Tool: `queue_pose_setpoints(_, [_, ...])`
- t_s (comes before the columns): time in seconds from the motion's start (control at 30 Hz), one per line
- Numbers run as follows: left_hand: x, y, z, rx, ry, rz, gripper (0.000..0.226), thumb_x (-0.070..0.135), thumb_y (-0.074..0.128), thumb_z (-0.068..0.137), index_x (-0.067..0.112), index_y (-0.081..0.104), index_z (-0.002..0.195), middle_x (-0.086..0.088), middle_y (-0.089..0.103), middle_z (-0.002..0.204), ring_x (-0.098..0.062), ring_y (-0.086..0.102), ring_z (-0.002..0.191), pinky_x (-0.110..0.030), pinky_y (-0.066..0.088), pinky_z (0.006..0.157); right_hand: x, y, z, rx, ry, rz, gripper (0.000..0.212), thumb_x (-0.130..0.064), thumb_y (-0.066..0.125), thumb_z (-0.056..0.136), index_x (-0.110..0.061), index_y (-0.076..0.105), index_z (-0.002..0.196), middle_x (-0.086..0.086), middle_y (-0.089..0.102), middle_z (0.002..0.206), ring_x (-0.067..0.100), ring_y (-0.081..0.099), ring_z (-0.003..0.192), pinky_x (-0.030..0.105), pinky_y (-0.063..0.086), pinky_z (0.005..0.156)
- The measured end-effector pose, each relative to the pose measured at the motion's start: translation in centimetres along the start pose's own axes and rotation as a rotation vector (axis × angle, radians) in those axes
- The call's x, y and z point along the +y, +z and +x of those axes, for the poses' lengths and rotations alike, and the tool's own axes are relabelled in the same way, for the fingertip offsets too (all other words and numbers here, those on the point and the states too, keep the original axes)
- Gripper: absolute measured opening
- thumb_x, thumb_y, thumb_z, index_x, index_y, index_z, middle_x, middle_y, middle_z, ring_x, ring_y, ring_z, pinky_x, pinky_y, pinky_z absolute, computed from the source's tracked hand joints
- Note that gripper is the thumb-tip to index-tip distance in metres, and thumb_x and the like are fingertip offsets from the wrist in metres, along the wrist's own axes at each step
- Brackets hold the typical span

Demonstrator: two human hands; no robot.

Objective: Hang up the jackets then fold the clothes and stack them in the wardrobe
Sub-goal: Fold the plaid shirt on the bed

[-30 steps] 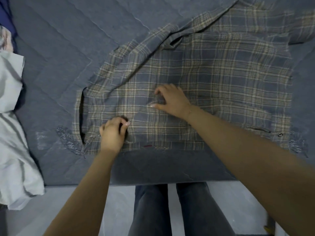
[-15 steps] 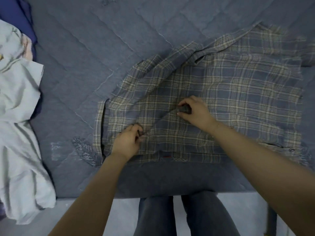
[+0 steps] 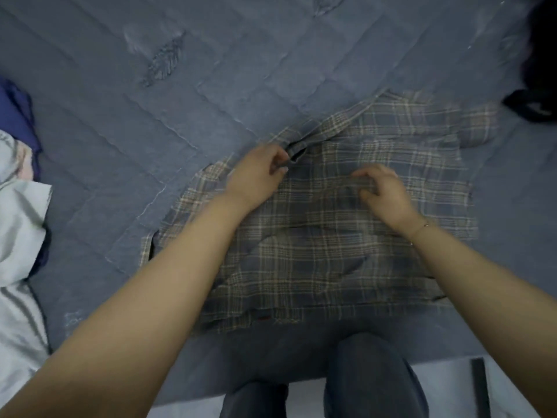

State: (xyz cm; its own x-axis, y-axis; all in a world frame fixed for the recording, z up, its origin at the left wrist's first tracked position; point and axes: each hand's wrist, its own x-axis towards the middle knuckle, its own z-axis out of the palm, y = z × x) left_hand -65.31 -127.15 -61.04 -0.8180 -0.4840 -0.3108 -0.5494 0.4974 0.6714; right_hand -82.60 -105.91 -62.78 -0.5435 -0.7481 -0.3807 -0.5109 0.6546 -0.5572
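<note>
Plaid shirt [image 3: 346, 236] lies spread on the quilted bedspread [image 3: 150, 131] beneath both our hands | our left hand [image 3: 256, 173] pinches a fold near the collar | our right hand [image 3: 382, 188], fingers curled, bunches cloth just beside it | pale garment [image 3: 18, 236] lies well left of our left hand

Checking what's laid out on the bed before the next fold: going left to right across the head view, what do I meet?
Pale grey garment → left hand at the plaid shirt's collar → right hand on the shirt → dark item at the far right edge.
</note>
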Motion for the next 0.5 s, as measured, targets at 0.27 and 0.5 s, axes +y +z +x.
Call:
queue_pose_setpoints(0.27, [8.0, 8.5, 9.2, -0.103, 0.115, 0.227, 0.044, 0.023, 0.060, 0.093, 0.011, 0.050, 0.134, -0.012, 0.051, 0.135, -0.028, 0.047, 0.125, -0.035, 0.036, 0.104, 13.1, -9.6, 4.4, 0.264, 0.106, -0.205, 0.031, 0.000, 0.051, 0.093, 0.002, 0.059, 0.123, 0.025, 0.054, 0.123, 0.043, 0.049, 0.115, 0.042, 0.038, 0.098])
queue_pose_setpoints(0.5, [7.1, 10.8, 13.1, -0.076, -0.093, 0.521, 0.037, 0.041, 0.059, 0.092, 0.019, 0.058, 0.121, -0.009, 0.057, 0.124, -0.030, 0.047, 0.120, -0.039, 0.031, 0.097, 18.3, -12.4, 8.1, 0.043, 0.524, 0.068, 0.047, -0.058, 0.073, 0.077, -0.016, 0.053, 0.072, 0.000, 0.056, 0.068, 0.015, 0.053, 0.065, 0.030, 0.039, 0.060])
